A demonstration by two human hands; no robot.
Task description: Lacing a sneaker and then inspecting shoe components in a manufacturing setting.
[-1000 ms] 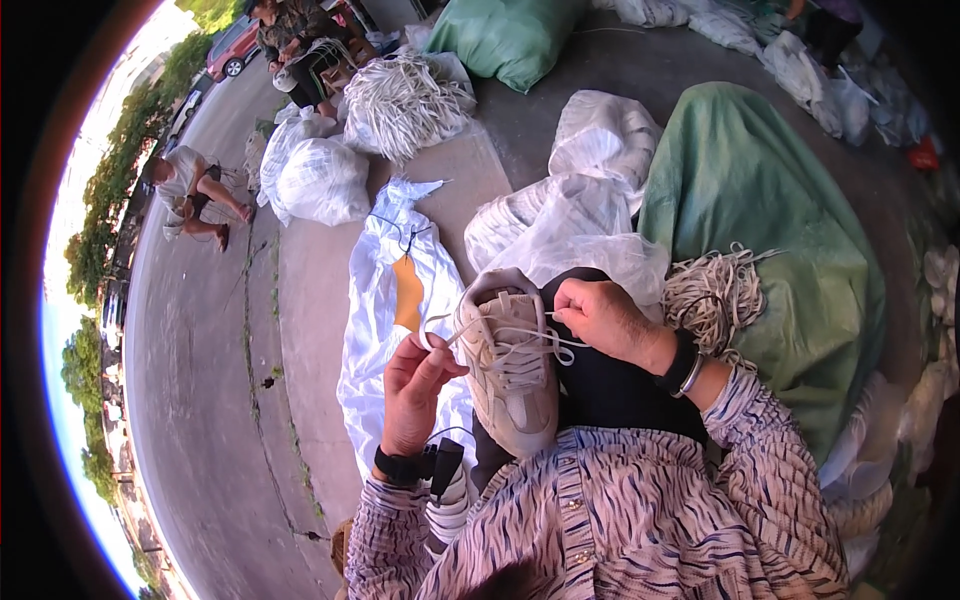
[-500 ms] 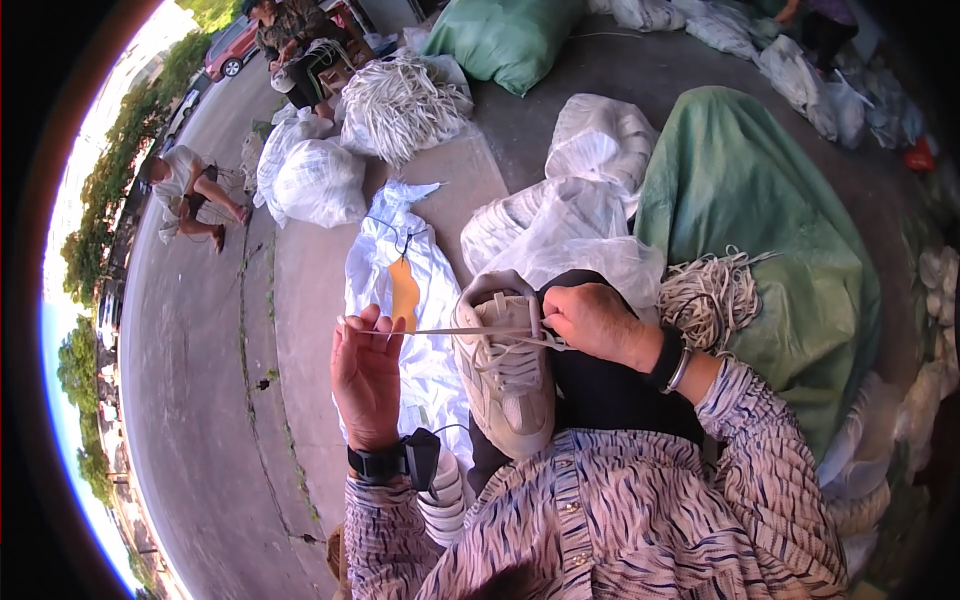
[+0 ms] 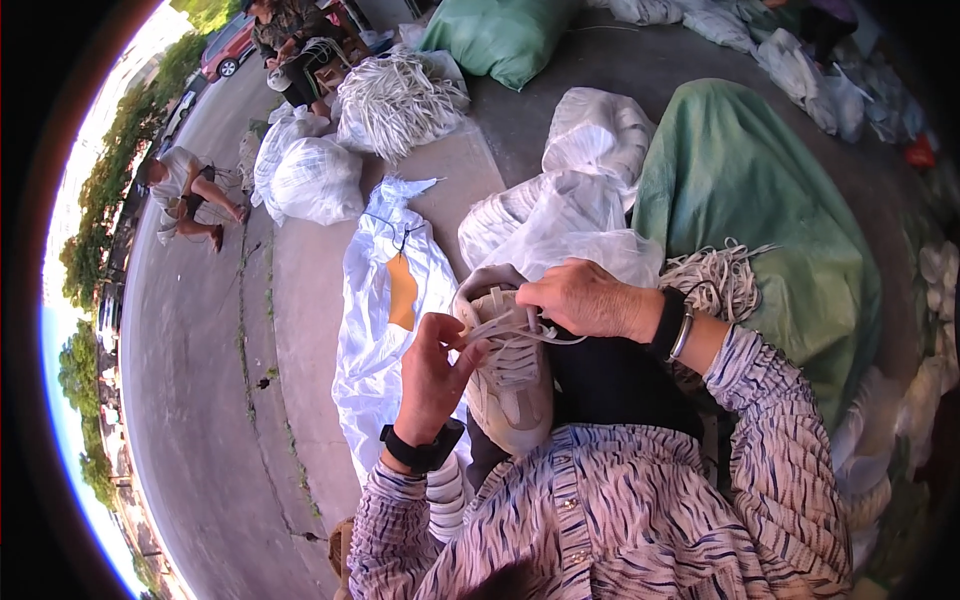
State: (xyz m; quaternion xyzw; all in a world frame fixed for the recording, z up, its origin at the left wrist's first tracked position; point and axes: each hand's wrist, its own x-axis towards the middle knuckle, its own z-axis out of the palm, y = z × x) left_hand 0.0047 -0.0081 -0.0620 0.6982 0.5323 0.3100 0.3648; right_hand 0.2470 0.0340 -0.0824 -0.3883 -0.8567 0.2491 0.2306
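A beige and white sneaker (image 3: pixel 513 412) rests on my lap, its toe toward me and its opening at the far end. Pale shoelace (image 3: pixel 513 362) crosses its tongue in rows, and a loose end hangs out to the right. At the left edge of the upper, my left hand (image 3: pixel 432 372) is closed, with lace pinched between thumb and fingers. My right hand (image 3: pixel 588 300) reaches over the collar from the right and also pinches lace. Its fingertips are partly hidden behind the knuckles.
A bundle of laces (image 3: pixel 712 282) lies on a green sack (image 3: pixel 770 210) to my right. Clear bags of white shoe parts (image 3: pixel 590 140) stand ahead. White sheeting (image 3: pixel 375 340) with a yellow piece (image 3: pixel 401 292) lies left. A seated person (image 3: pixel 185 190) is farther left, another beyond.
My left hand has moved right, from holding a lace stretched out to the left to pinching close against the sneaker. The taut lace is now slack; my right hand has shifted slightly left and up.
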